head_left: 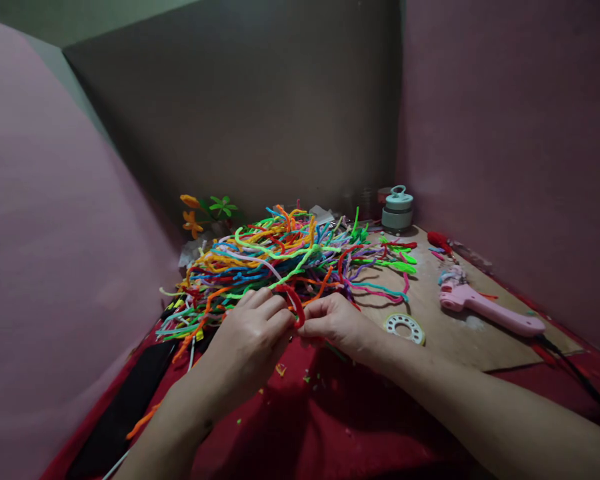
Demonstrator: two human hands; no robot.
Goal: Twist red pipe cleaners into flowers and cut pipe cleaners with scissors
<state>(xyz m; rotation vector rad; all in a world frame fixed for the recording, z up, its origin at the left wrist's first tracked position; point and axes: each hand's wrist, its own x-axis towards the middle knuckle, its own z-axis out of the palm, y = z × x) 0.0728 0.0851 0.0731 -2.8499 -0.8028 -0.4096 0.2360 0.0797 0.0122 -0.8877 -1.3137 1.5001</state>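
My left hand (253, 337) and my right hand (335, 323) meet at the middle of the table, fingertips pinched together on a red pipe cleaner (296, 305) that curves up between them. Both hands are closed on it. Just behind them lies a big tangled heap of pipe cleaners (285, 257) in many colours: green, orange, blue, yellow, pink. The hands hover over a red cloth (305, 413) speckled with small cut bits.
A pink glue gun (485, 308) with a black cord lies on a brown board (450, 333) at the right. A small white ring (404, 327) lies near my right hand. A grey round container (397, 210) stands at the back. Pipe-cleaner flowers (205, 210) stand back left. Pink walls close both sides.
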